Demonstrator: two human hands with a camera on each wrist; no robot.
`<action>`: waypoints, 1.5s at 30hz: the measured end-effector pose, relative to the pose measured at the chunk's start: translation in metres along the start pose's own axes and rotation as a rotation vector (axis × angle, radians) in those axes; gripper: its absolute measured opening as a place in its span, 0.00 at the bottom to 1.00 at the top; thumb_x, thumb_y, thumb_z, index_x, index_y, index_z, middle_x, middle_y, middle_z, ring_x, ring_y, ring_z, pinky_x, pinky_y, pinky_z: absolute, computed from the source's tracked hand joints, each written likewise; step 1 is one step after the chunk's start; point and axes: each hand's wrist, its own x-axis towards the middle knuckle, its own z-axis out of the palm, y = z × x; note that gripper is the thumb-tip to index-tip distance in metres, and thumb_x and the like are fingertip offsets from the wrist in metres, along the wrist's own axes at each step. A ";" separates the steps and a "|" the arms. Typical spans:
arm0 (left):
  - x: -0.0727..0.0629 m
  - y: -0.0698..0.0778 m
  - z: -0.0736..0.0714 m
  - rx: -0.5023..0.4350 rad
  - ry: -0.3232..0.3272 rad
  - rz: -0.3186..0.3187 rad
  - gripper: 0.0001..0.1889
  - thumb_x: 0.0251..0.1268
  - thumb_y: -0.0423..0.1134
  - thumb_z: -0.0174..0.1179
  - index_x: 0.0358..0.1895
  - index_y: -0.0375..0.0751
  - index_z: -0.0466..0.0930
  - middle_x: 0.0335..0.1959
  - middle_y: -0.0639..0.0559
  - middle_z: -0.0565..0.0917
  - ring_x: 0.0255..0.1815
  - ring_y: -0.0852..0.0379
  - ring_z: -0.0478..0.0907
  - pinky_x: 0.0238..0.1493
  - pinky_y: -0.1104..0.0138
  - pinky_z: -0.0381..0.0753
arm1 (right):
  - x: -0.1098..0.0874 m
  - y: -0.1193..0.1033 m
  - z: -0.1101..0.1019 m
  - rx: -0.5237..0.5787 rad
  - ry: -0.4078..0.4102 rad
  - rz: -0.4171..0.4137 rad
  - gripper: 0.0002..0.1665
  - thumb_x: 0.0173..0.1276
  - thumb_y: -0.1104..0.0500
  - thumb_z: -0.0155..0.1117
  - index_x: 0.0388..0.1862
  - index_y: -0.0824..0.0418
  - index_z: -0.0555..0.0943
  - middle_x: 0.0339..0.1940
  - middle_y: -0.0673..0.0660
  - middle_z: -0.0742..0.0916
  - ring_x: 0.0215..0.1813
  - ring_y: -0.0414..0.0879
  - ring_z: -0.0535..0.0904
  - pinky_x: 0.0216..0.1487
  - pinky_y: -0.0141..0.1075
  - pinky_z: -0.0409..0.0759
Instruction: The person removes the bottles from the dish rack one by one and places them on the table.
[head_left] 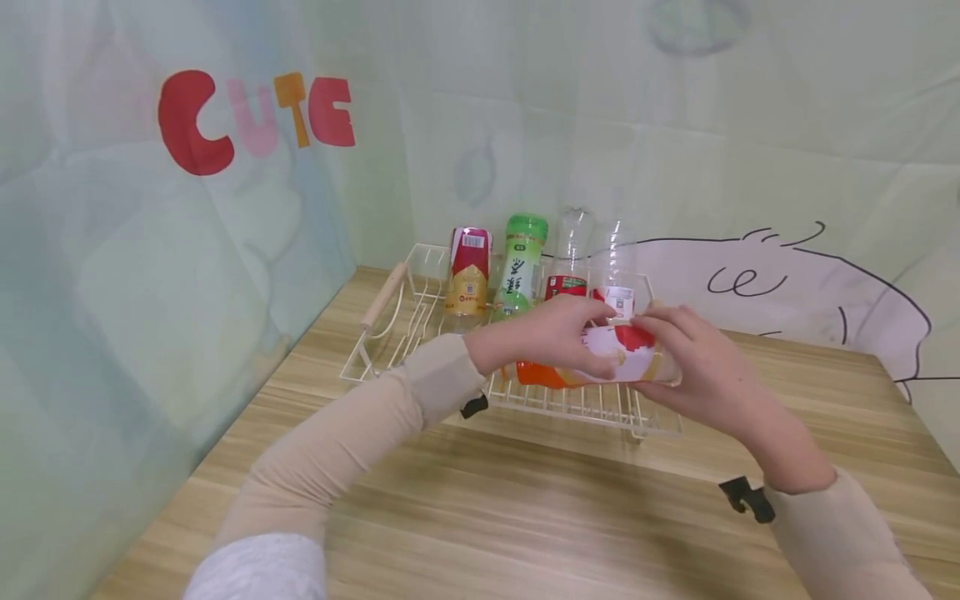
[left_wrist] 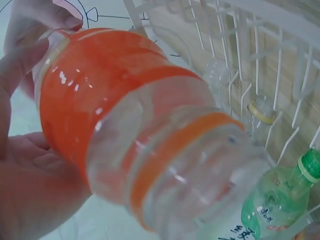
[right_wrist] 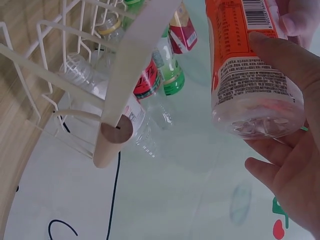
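Both hands hold a clear plastic bottle (head_left: 626, 358) with an orange and white label, lying sideways over the front of a white wire rack (right_wrist: 145, 45). My left hand (head_left: 551, 333) wraps around its middle, thumb and fingers on opposite sides. Around the base end curl the fingers of my right hand (head_left: 697, 367), its thumb (right_wrist: 275, 52) on the label. In the left wrist view the bottle's neck, circled by an orange ring (left_wrist: 175, 155), points away from the hands. Behind it in the rack, a green bottle (head_left: 521, 258) stands neck down.
Also in the rack are a red and yellow labelled bottle (head_left: 470, 271) and two clear bottles, one with a red label (head_left: 567, 285), one with a white label (head_left: 618, 300). A wooden handle (head_left: 384, 297) rises at the rack's left. Wood-grain tabletop (head_left: 480, 517) lies in front; printed cloth (head_left: 525, 125) hangs behind.
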 end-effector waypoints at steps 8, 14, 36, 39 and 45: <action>-0.005 -0.006 -0.009 0.002 0.014 -0.009 0.40 0.54 0.51 0.69 0.70 0.42 0.65 0.58 0.52 0.76 0.48 0.60 0.72 0.43 0.74 0.76 | -0.007 0.007 -0.004 -0.024 0.068 0.009 0.48 0.34 0.66 0.84 0.59 0.70 0.74 0.52 0.63 0.79 0.47 0.56 0.79 0.39 0.49 0.83; -0.012 -0.012 -0.018 -0.029 0.059 -0.024 0.38 0.55 0.51 0.68 0.69 0.43 0.66 0.62 0.51 0.75 0.57 0.56 0.72 0.51 0.69 0.78 | -0.012 0.014 -0.006 -0.058 0.057 0.056 0.46 0.35 0.65 0.84 0.57 0.71 0.74 0.50 0.63 0.79 0.44 0.56 0.78 0.37 0.49 0.84; -0.024 -0.062 -0.054 -0.235 0.417 -0.183 0.41 0.66 0.62 0.54 0.74 0.41 0.55 0.64 0.48 0.73 0.62 0.53 0.70 0.62 0.58 0.72 | -0.040 0.053 -0.030 -0.030 0.154 0.462 0.42 0.42 0.63 0.77 0.55 0.72 0.68 0.49 0.69 0.75 0.42 0.59 0.71 0.31 0.32 0.69; -0.026 -0.070 -0.055 -0.264 0.445 -0.211 0.42 0.66 0.62 0.53 0.75 0.42 0.53 0.66 0.47 0.72 0.63 0.51 0.70 0.63 0.56 0.71 | -0.044 0.059 -0.034 0.014 0.171 0.565 0.42 0.46 0.62 0.75 0.58 0.72 0.65 0.49 0.70 0.75 0.43 0.61 0.72 0.32 0.22 0.65; -0.030 -0.085 -0.056 -0.292 0.463 -0.262 0.42 0.66 0.61 0.54 0.76 0.43 0.52 0.68 0.43 0.69 0.66 0.48 0.67 0.64 0.55 0.71 | -0.050 0.069 -0.039 0.136 0.192 0.736 0.43 0.59 0.58 0.68 0.66 0.70 0.56 0.55 0.75 0.73 0.52 0.70 0.73 0.37 0.15 0.69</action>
